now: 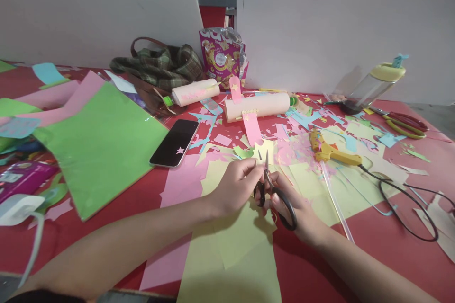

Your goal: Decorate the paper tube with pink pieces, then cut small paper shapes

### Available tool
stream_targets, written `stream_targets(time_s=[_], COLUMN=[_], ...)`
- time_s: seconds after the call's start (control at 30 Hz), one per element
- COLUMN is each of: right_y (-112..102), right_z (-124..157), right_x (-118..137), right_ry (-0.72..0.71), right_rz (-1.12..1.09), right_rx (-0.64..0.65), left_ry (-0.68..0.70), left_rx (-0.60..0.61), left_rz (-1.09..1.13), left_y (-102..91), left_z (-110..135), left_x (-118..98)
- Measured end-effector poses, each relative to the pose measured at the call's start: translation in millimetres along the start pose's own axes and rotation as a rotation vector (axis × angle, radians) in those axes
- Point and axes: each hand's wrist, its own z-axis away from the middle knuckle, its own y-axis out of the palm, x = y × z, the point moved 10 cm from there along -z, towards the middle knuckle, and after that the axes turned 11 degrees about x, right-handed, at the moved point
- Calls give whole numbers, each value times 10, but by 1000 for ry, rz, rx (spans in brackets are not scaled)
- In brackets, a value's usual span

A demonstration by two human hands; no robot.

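My right hand is closed round the black handles of a small pair of scissors, blades pointing up and away. My left hand is pinched just beside the blades, fingers pressed together on a tiny scrap too small to make out. Both hands hover over yellow paper sheets and pink paper on the red table.
A phone with a pink star lies left of the hands, beside a large green sheet. Two paper rolls, a yellow glue gun with black cord, red-yellow scissors, a bottle, a plaid bag and snack packet lie beyond.
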Motion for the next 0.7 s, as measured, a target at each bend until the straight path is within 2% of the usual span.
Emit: stream_targets(time_s=[0.33,0.7], right_y=[0,30], right_z=[17,15], right_x=[21,-17], right_ry=[69,78], right_rz=[192,219], right_rx=[-29,-35], left_ry=[-24,-13], left_rx=[-39,-49], left_rz=[-18,-43], left_y=[4,-5], left_z=[28,20], left_x=[34,85])
